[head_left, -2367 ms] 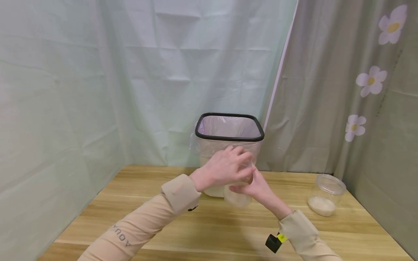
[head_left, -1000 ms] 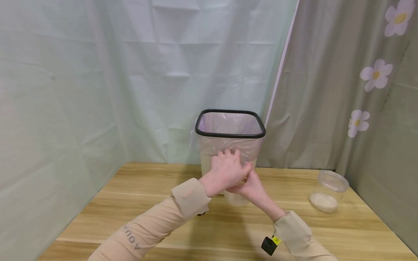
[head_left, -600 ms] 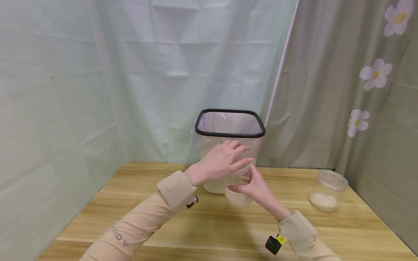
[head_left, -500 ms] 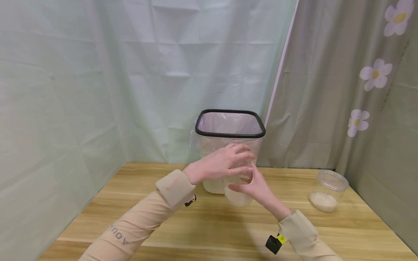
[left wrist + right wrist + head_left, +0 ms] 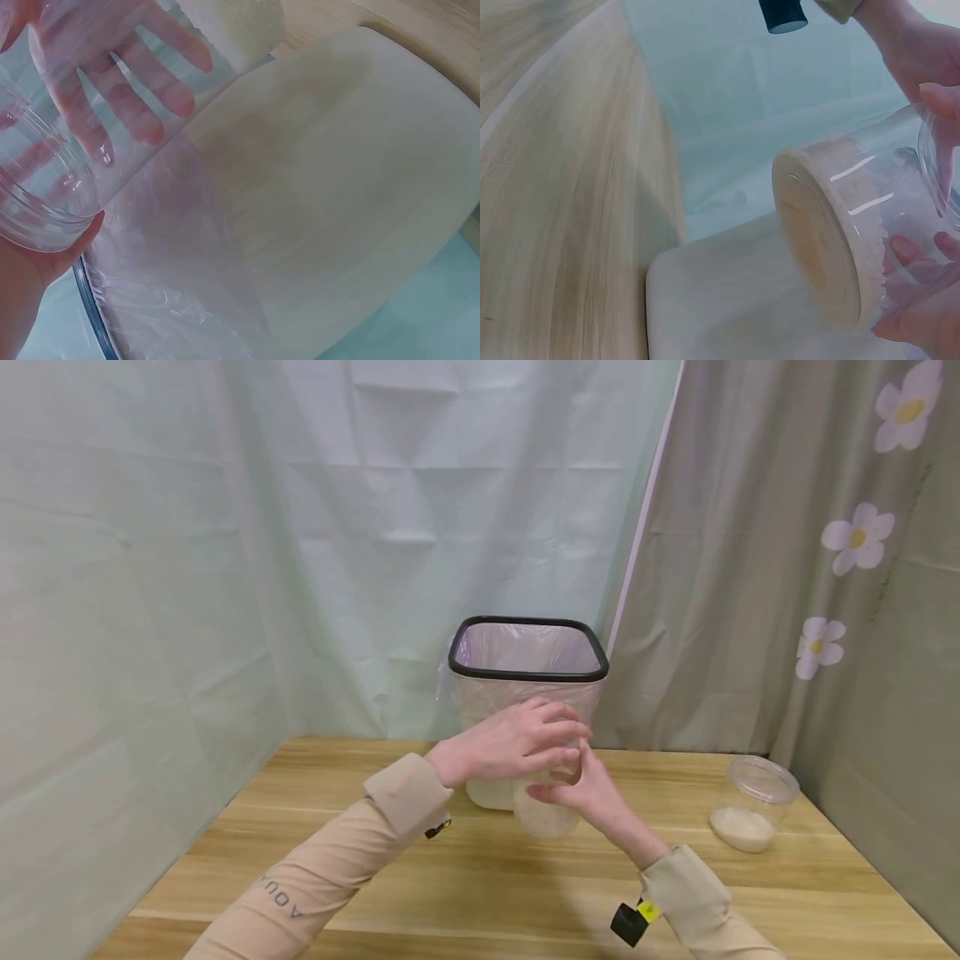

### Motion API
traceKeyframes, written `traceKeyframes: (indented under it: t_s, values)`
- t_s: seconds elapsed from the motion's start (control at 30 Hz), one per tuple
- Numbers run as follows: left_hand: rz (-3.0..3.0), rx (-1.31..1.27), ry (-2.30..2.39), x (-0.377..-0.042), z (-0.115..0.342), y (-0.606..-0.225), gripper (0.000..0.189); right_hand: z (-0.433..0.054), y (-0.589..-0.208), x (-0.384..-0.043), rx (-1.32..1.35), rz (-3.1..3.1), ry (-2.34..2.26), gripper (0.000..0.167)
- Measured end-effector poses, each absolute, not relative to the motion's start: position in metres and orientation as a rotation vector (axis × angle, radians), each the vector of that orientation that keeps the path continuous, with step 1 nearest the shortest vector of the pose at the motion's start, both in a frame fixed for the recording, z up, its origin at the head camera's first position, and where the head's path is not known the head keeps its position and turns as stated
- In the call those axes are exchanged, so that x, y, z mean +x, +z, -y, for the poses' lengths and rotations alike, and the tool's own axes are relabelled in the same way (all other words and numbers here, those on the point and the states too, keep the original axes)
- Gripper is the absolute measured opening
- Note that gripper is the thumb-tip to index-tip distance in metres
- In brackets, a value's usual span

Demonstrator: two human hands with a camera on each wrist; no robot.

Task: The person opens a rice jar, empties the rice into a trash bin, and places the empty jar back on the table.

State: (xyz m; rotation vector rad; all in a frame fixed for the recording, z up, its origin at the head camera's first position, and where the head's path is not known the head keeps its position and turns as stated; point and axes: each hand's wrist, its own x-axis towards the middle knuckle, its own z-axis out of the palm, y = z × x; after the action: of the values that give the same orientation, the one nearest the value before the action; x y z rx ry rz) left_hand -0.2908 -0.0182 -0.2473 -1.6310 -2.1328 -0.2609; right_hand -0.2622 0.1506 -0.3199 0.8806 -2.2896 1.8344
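Observation:
Above the wood table, both hands hold a clear plastic jar (image 5: 546,814) with pale, rice-like grains low inside. My right hand (image 5: 600,797) grips the jar's side, thumb toward me. Its fingers show through the clear wall in the left wrist view. From above, my left hand (image 5: 510,743) curls its fingers round the ringed clear lid (image 5: 49,225), its back hiding most of the top in the head view. The jar's round base (image 5: 821,247) faces the right wrist camera, the grains resting against it.
Just behind the hands stands a pale bin (image 5: 487,793) with a black rim and a clear bag liner. A second clear jar (image 5: 753,806), partly filled with similar grains, stands at the table's (image 5: 450,893) right. Curtains (image 5: 360,568) enclose the back and sides.
My left hand turned over the jar top, fingers pointing away, then swung back, its fingers lifting briefly and now round the lid again. My right hand has kept its grip on the jar.

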Motion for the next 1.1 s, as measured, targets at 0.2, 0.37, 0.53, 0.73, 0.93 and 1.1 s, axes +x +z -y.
traceKeyframes:
  t_s: [0.2,0.37,0.53,0.73,0.93,1.1]
  values:
    - [2.111,-1.625,-0.247,-0.291,0.018,-0.246,0.032,-0.150,-0.319,-0.263,0.878,2.276,1.838,0.074]
    - [2.120,-1.625,-0.252,-0.292,0.017,-0.245,0.032,-0.151,-0.319,-0.264,0.900,2.258,1.832,0.074]
    - [2.169,-1.611,-0.256,-0.292,0.016,-0.244,0.033,-0.152,-0.319,-0.265,0.909,2.259,1.832,0.075]
    - [2.365,-1.472,-0.230,-0.285,0.013,-0.238,0.037,-0.151,-0.320,-0.265,0.888,2.236,1.821,0.081]
    - [2.595,-1.057,-0.065,-0.269,-0.001,-0.230,0.042,-0.148,-0.319,-0.264,0.821,2.263,1.765,0.080]
    - [2.734,-0.731,0.011,-0.259,-0.015,-0.230,0.052,-0.144,-0.319,-0.262,0.783,2.274,1.733,0.077]
